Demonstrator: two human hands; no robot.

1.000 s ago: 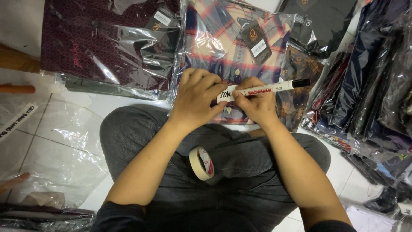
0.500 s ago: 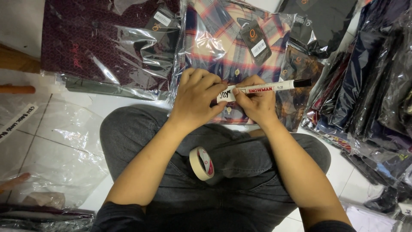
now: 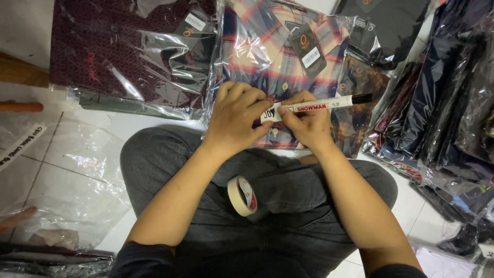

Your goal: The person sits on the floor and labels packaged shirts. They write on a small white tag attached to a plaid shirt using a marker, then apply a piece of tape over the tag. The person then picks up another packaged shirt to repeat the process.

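Note:
My right hand (image 3: 304,122) grips a white marker pen with a black cap end (image 3: 329,104), its tip down on a small white label (image 3: 267,114). My left hand (image 3: 235,117) presses flat beside the label, its fingers holding it in place. The label lies on a plaid shirt packed in a clear plastic bag (image 3: 267,49), which rests on the floor just past my knees. A roll of cream masking tape (image 3: 243,195) stands on its edge in my lap.
A dark maroon bagged shirt (image 3: 128,51) lies left of the plaid one. More bagged dark garments (image 3: 453,103) are stacked at the right. Empty clear plastic bags (image 3: 56,175) cover the tiled floor at left. A fingertip of another person (image 3: 18,219) shows at the left edge.

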